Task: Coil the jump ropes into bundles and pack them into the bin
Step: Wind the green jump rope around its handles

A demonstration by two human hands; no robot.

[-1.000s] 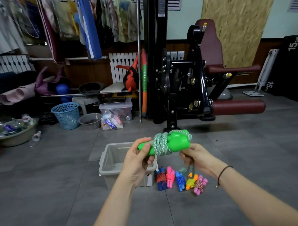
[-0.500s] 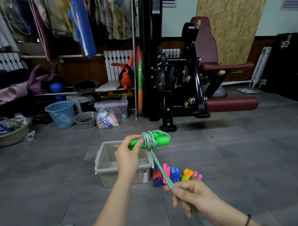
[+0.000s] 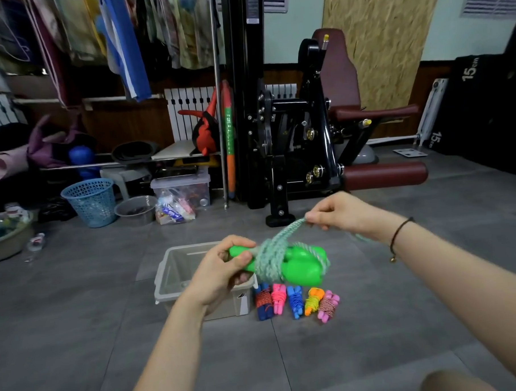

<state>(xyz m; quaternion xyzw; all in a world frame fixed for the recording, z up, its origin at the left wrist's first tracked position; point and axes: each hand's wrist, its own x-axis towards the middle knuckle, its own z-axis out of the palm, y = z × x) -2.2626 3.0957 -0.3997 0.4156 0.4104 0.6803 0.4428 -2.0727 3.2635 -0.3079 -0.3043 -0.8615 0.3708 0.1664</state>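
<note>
My left hand point(image 3: 221, 270) grips the two bright green handles of a jump rope point(image 3: 301, 268), held level above the floor. Pale green cord is wound around the handles. My right hand point(image 3: 340, 211) pinches the free end of that cord and holds it taut, up and to the right of the bundle. Below my hands stands a clear plastic bin point(image 3: 171, 276) on the grey floor; I see nothing in it. Several coiled rope bundles point(image 3: 295, 301) in blue, pink, orange and light pink lie in a row just right of the bin.
A black weight machine point(image 3: 281, 153) with maroon pads stands behind the bin. At the left are a blue basket point(image 3: 91, 202), a grey bowl point(image 3: 134, 209), a lidded clear box point(image 3: 181, 187) and a clothes rack. Black mats lean at the far right.
My right hand has swung from low near my body up to the right of the handles, pulling the cord with it. The bundle now sits lower and closer.
</note>
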